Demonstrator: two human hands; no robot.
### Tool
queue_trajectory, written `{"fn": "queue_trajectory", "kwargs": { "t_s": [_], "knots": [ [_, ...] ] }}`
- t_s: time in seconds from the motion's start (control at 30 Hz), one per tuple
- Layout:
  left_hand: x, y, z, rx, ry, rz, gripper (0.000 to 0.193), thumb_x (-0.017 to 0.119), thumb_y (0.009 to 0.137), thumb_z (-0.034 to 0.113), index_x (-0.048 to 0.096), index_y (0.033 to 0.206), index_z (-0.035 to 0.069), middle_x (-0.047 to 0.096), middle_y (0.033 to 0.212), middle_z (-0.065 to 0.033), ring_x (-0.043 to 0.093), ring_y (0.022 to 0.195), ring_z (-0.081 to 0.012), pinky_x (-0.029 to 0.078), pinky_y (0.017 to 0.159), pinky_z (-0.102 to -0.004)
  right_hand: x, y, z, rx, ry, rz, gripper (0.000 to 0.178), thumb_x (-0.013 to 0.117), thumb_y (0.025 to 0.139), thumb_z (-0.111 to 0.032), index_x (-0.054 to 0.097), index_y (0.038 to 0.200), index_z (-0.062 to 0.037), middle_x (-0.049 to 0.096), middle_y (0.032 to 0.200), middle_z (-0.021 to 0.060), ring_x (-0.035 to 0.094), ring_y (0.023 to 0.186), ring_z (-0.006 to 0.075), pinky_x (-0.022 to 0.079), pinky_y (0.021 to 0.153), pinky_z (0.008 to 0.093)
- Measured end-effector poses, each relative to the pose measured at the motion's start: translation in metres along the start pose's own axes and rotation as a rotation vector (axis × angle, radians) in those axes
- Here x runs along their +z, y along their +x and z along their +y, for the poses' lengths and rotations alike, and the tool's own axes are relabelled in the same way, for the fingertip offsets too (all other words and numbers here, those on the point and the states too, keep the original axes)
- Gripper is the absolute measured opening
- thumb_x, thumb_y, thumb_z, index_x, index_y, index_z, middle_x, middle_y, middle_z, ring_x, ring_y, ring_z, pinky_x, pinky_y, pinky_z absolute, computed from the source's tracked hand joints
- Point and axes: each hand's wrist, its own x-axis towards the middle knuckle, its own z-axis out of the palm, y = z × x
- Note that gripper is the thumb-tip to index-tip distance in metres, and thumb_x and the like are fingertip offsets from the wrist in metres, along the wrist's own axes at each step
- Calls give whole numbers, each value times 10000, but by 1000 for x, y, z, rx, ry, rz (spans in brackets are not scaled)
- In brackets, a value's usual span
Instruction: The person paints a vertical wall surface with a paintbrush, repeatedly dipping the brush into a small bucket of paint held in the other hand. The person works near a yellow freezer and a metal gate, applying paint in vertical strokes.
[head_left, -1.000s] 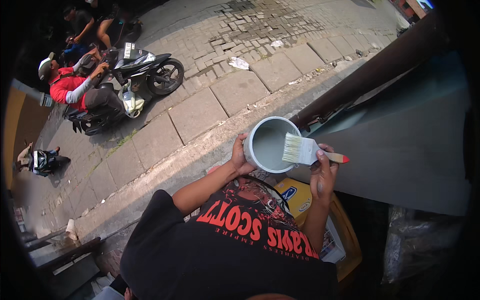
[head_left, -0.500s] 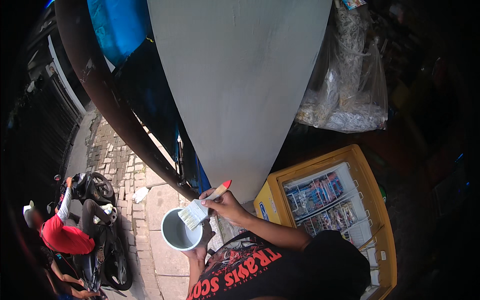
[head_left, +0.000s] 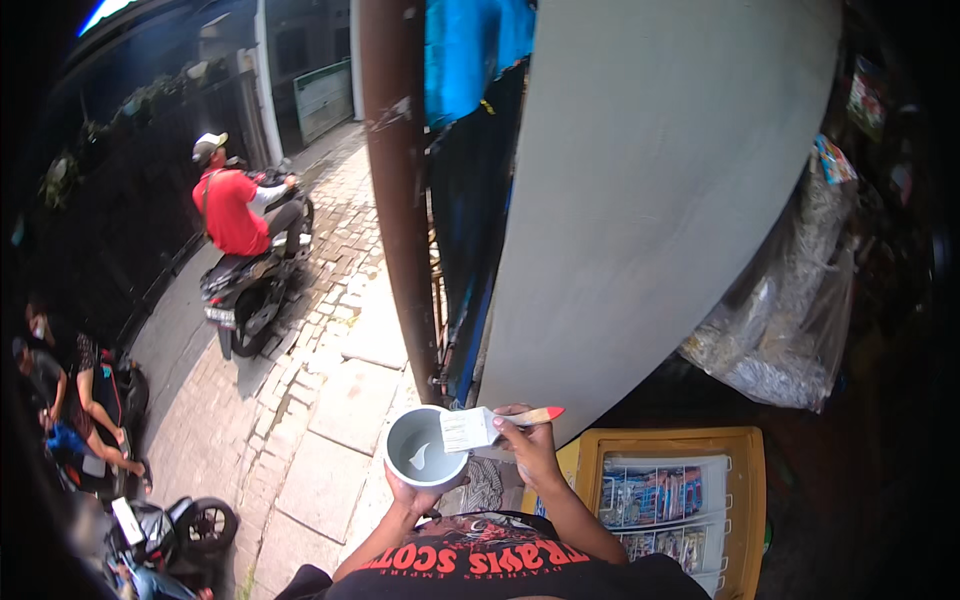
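Note:
A round grey-white tub (head_left: 393, 452) with pale grey paint inside sits in my left hand (head_left: 403, 492), which cups its side and underside. My right hand (head_left: 528, 447) grips a paintbrush (head_left: 472, 430) by its wooden, red-tipped handle. The brush lies nearly level, its pale bristles over the tub's right rim. Whether the bristles touch the rim, I cannot tell. Ahead of both hands rises a tall panel (head_left: 640, 220) with a smooth grey surface; the brush is apart from it.
Left of the panel stands a brown post (head_left: 395, 180). A yellow-framed freezer (head_left: 745, 500) with packets is at the right, below a hanging plastic bag (head_left: 775, 330). On the paved lane (head_left: 320, 490), a red-shirted person rides a motorcycle (head_left: 250, 290); other people and motorcycles are at lower left.
My view has turned left. The brush has gone from slanting to nearly level, its bristles now toward the tub's right rim. The red-shirted rider has moved farther up the lane.

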Motion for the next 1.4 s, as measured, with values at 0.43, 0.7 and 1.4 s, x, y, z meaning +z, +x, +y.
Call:
{"fn": "queue_trajectory", "kwargs": {
  "t_s": [0.43,0.7,1.4],
  "knots": [
    [-49,-4,-17,140,-112,-19,677,449,951,583,575,1453,147,632,1411,-112,618,1250,-321,447,1088,-548,-20,14,22,44,-156,-74,229,632,997,-102,574,1188,11,590,1152,108,621,1093,239,518,965,379],
    [-42,-22,-3,210,-98,89,737,439,945,596,533,1480,98,592,1451,-151,578,1320,-343,429,1128,-552,6,16,29,117,-92,-81,183,648,999,-100,613,1176,-71,656,1078,44,671,931,138,566,767,279],
    [-40,-26,-1,89,-15,75,794,434,906,648,512,1485,111,553,1476,-171,542,1341,-392,399,1111,-653,17,-17,16,74,-39,52,204,679,973,-70,604,1164,-59,657,1048,50,675,874,129,589,695,272]
  ]
}}
